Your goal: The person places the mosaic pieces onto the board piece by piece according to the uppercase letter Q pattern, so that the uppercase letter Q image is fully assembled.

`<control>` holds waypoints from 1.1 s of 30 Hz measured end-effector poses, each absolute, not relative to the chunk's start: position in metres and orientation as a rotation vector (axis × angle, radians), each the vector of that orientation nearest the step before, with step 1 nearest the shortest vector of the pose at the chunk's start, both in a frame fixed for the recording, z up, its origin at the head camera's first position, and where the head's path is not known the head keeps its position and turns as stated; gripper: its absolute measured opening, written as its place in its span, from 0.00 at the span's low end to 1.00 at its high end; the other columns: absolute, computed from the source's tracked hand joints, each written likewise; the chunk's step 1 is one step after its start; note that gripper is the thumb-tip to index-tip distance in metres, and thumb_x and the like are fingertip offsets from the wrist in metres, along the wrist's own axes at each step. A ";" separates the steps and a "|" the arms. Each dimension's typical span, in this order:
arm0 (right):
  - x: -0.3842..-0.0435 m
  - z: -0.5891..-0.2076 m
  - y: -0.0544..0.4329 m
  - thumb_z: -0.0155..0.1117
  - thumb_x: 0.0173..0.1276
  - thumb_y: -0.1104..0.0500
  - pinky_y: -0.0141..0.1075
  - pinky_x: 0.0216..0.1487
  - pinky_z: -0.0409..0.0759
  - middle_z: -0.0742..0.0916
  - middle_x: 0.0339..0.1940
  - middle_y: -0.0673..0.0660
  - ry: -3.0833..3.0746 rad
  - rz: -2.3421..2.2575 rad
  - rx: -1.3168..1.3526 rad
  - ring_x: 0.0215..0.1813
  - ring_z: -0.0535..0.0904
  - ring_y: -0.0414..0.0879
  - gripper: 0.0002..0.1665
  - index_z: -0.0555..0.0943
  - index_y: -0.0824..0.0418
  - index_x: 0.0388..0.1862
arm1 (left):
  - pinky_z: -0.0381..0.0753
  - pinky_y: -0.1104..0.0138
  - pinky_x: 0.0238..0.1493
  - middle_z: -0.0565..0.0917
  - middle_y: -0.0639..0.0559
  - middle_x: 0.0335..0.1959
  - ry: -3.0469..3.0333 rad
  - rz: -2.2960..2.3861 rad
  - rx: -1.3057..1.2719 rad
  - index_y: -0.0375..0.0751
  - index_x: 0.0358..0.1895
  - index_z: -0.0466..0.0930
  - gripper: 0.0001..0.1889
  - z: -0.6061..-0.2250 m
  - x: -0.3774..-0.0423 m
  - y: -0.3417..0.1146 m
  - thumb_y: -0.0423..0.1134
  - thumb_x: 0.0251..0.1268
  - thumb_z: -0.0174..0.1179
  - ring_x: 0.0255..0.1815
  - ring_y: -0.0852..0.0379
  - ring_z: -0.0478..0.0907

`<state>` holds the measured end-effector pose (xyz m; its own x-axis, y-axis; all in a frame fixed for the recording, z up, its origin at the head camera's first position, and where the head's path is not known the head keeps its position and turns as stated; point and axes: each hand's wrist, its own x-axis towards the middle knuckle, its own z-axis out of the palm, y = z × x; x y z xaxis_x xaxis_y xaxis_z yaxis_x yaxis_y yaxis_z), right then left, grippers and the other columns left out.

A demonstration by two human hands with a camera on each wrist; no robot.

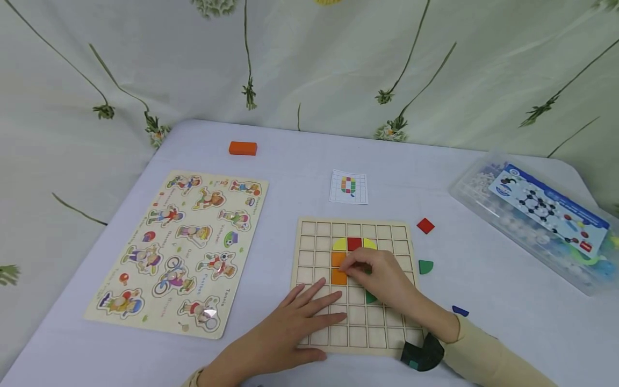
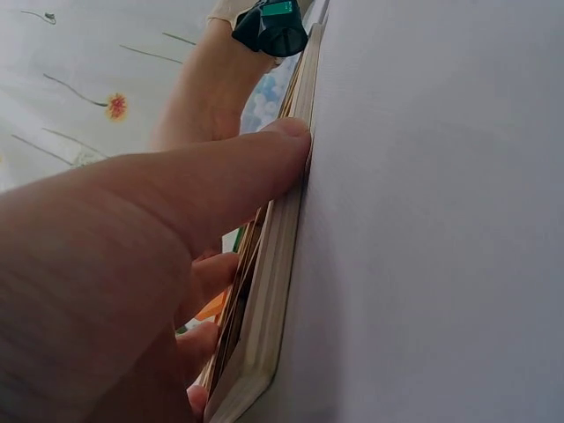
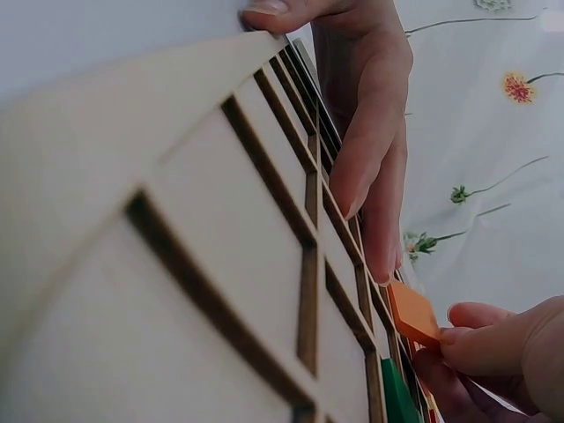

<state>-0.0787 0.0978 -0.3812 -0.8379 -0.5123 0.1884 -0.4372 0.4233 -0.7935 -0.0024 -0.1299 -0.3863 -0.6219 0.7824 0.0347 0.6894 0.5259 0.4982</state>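
Observation:
A wooden grid board (image 1: 358, 337) lies on the table with coloured tiles in its cells. My left hand (image 1: 292, 329) rests on its lower left with fingers spread, and the thumb (image 2: 282, 145) touches the near edge. With thumb and fingertips my right hand (image 1: 384, 277) pinches an orange square tile (image 3: 412, 313), tilted at the grid. Another orange square (image 1: 338, 258) sits just above it on the board. Higher up are a red square (image 1: 354, 244) and yellow curved pieces (image 1: 339, 244) on either side. A green piece (image 1: 371, 296) is partly hidden under my right hand.
A small pattern card (image 1: 348, 186) lies behind the board. Right of it are a loose red square (image 1: 425, 226), a green quarter piece (image 1: 426, 266) and a blue piece (image 1: 460, 310). A picture puzzle (image 1: 159, 231), an orange block (image 1: 243, 148) and a clear box (image 1: 527, 236) stand around.

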 end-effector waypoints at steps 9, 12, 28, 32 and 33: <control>-0.082 -0.372 0.106 0.67 0.58 0.69 0.33 0.42 0.80 0.85 0.35 0.44 2.607 -1.417 -0.765 0.39 0.80 0.38 0.09 0.85 0.57 0.35 | 0.45 0.45 0.66 0.53 0.56 0.73 2.580 0.682 1.250 0.55 0.67 0.67 0.34 -0.384 -0.002 -0.128 0.51 0.55 0.65 0.74 0.49 0.37; -0.086 -0.367 0.115 0.66 0.58 0.71 0.33 0.42 0.80 0.86 0.34 0.46 2.630 -1.453 -0.726 0.38 0.81 0.39 0.10 0.84 0.59 0.36 | 0.45 0.46 0.67 0.53 0.56 0.73 2.581 0.671 1.248 0.56 0.68 0.66 0.34 -0.384 -0.002 -0.128 0.51 0.56 0.65 0.74 0.49 0.37; -0.152 -0.415 0.250 0.59 0.65 0.41 0.24 0.34 0.75 0.83 0.40 0.50 2.916 -1.470 0.049 0.38 0.77 0.41 0.20 0.82 0.53 0.45 | 0.46 0.54 0.69 0.58 0.52 0.71 2.600 0.776 1.185 0.52 0.66 0.68 0.37 -0.382 -0.003 -0.132 0.48 0.49 0.70 0.73 0.50 0.46; -0.149 -0.408 0.250 0.58 0.68 0.47 0.23 0.35 0.74 0.82 0.46 0.56 2.877 -1.414 0.061 0.40 0.76 0.44 0.22 0.81 0.61 0.51 | 0.47 0.55 0.69 0.58 0.52 0.71 2.598 0.802 1.111 0.51 0.68 0.66 0.40 -0.380 -0.003 -0.132 0.48 0.48 0.71 0.73 0.51 0.46; -0.147 -0.402 0.247 0.58 0.68 0.48 0.22 0.35 0.74 0.81 0.47 0.59 2.865 -1.402 0.056 0.40 0.76 0.45 0.22 0.80 0.63 0.52 | 0.47 0.55 0.69 0.58 0.52 0.72 2.597 0.804 1.090 0.50 0.68 0.65 0.40 -0.379 -0.004 -0.132 0.48 0.48 0.71 0.73 0.51 0.46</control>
